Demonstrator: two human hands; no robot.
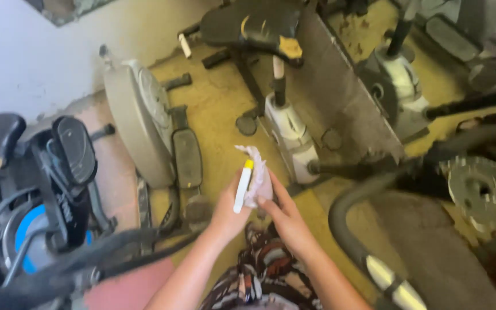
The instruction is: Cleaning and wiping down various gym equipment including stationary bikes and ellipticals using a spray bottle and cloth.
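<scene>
Head view, looking down. The left hand (229,211) is gripping a white tube with a yellow cap (243,186), fingers closed around its lower part so that the capped end is pointing up and away from the body. The right hand (285,217) is meeting it from the other side, its fingers pressing a crumpled pale cloth (257,172) against the tube; the two hands are touching, and the cloth is bunching up above and behind the tube. Below the hands, a brown patterned garment (262,270) is showing between the forearms. Just beyond the tube, a white exercise bike frame (291,138) is standing on the yellow floor (216,109), with its black saddle (251,26) farther off. Left of the tube, a large grey flywheel disc (140,120) is leaning beside a black pedal (186,158). Well to the right of the tube, a toothed metal wheel (482,189) is lying blurred.
</scene>
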